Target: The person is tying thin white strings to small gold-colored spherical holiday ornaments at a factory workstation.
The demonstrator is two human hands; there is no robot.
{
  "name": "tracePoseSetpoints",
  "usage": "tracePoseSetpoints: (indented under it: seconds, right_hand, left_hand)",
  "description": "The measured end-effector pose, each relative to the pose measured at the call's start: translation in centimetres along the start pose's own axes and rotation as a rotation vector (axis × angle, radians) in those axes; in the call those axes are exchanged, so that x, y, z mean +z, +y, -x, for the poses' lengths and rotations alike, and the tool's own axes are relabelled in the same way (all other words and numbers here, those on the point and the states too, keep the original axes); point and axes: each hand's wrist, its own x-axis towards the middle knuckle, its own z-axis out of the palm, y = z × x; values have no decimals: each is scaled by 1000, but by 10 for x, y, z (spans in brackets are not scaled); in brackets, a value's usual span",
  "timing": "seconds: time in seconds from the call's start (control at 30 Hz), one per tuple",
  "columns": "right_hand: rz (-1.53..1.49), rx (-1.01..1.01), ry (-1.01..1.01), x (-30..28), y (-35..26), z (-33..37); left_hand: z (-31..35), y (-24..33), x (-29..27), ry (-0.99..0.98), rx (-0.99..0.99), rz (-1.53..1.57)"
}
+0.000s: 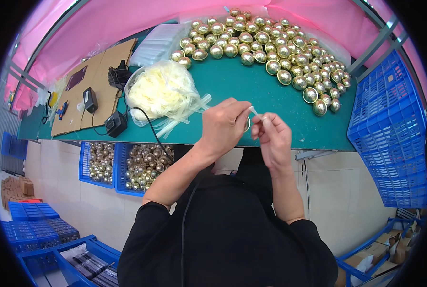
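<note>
Cardboard sheet (101,86): lying flat left of the strip bowl (127,95), with a couple of black power adapters (116,124) sitting on or by it.
Blue baskets (119,170): lower than the strip bowl, below the table edge, loaded with gold balls.
Pale yellow strips (161,88): a big messy heap in the strip bowl, some ends spilling out its right side.
Left hand (225,124): just right of the strip bowl, thumb and fingers squeezed together on one end of a translucent strip (253,110).
Gold ball (247,124): peeking out by that hand, mostly hidden, so can't tell if it's gripped.
Right hand (275,138): further right of the strip bowl, thumb and forefinger pinched at the strip's other end, remaining fingers curled in.
Gold pile (302,60): loads of shiny balls, beyond the strip bowl and off to its right.
Blue crate (388,119): far right of the strip bowl, slatted sides.
</note>
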Motion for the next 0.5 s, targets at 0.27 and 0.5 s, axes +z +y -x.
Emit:
tracePoseSetpoints:
  seconds: [0.27, 0.5]
  right_hand:
    - [-120, -117, -102, 16, 5, 28]
    - [235, -440, -222, 4, 4, 17]
  left_hand:
    - [9, 24, -11, -117, 285, 278]
    - [24, 18, -17, -131, -109, 724]
